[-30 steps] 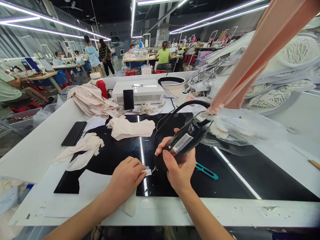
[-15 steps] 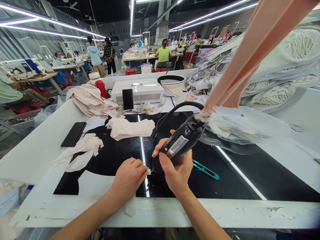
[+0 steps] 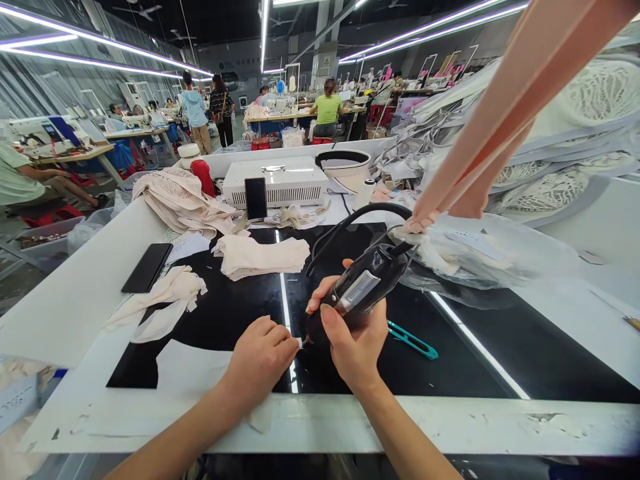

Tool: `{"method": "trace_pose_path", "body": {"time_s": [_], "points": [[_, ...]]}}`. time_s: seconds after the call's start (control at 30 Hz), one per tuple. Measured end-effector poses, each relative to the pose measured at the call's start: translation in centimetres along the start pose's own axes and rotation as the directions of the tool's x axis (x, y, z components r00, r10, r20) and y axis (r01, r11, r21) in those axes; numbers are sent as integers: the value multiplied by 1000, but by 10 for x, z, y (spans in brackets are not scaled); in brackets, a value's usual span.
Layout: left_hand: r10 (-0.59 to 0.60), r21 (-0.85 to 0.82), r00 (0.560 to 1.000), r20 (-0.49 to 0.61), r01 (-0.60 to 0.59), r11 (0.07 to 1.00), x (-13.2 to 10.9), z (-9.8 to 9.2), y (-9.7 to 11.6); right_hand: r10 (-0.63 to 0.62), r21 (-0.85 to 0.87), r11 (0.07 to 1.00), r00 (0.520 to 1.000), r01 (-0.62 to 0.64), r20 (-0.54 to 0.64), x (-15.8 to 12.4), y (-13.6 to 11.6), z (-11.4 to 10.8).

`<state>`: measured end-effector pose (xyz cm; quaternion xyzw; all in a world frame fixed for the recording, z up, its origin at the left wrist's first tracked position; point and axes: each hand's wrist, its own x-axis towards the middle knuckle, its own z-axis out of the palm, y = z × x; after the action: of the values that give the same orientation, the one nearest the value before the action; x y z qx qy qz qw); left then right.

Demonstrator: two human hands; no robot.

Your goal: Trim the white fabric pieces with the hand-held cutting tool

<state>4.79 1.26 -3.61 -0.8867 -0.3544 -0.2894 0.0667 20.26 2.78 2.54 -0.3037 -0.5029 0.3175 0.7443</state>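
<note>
My right hand (image 3: pixel 353 340) is wrapped round a black corded hand tool (image 3: pixel 365 283) with a silver plate, its tip pointing down at the black table top (image 3: pixel 450 353). My left hand (image 3: pixel 260 360) is closed, pinching a small white label (image 3: pixel 299 343) right at the tool's tip. A strip of pale fabric (image 3: pixel 260 417) hangs under my left hand over the table's white front edge. The tool's black cable (image 3: pixel 350 220) loops back across the table.
Teal thread snips (image 3: pixel 413 340) lie just right of my right hand. Cream fabric pieces (image 3: pixel 263 255) and a black phone (image 3: pixel 147 267) lie to the left. A white machine box (image 3: pixel 275 181), a clear bag (image 3: pixel 480 257) and piled lace garments sit behind. Other people work at distant tables.
My left hand has drawn the small white label in closer to the tool's tip. The right hand and tool have shifted slightly left and up.
</note>
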Motion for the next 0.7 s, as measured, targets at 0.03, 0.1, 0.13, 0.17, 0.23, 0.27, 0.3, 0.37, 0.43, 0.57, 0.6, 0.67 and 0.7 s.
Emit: {"method": "trace_pose_path", "body": {"time_s": [0.03,0.1,0.13,0.17,0.23,0.27,0.3,0.37,0.43,0.57,0.6,0.67,0.7], "points": [[0,5,1000,1,0,1000,-1,0,0,3,-3,1000,1000,-3,-3,0,0,1],[-4,12,1000,10,4,1000,-2,1,0,9,-5,1000,1000,-9,-12,0,0,2],[-9,12,1000,17,8,1000,-2,2,0,13,-4,1000,1000,-13,-17,0,0,2],[-13,11,1000,23,12,1000,-3,2,0,16,-2,1000,1000,-16,-21,0,0,2],[-17,9,999,28,17,1000,-4,2,-1,17,-1,1000,1000,-17,-26,0,0,2],[-18,8,999,28,18,1000,-4,3,-1,17,-2,1000,1000,-17,-26,0,0,2],[-18,7,1000,25,18,1000,-4,3,-1,15,-5,1000,1000,-16,-25,1,0,2],[-17,6,1000,18,17,1000,-4,3,-1,11,-5,1000,1000,-11,-29,3,0,1],[-14,6,1000,16,14,1000,-4,4,-1,11,8,1000,999,-10,-45,5,0,1],[-10,12,1000,19,10,1000,-4,3,-1,20,42,999,997,-17,-74,9,1,3],[-11,13,1000,17,11,1000,-4,3,-1,22,44,999,997,-19,-74,9,2,3],[-10,13,1000,16,10,1000,-4,3,-1,22,43,999,997,-19,-69,10,3,4],[-10,15,1000,18,10,1000,-4,3,-1,21,42,999,998,-18,-67,9,3,5]]}}
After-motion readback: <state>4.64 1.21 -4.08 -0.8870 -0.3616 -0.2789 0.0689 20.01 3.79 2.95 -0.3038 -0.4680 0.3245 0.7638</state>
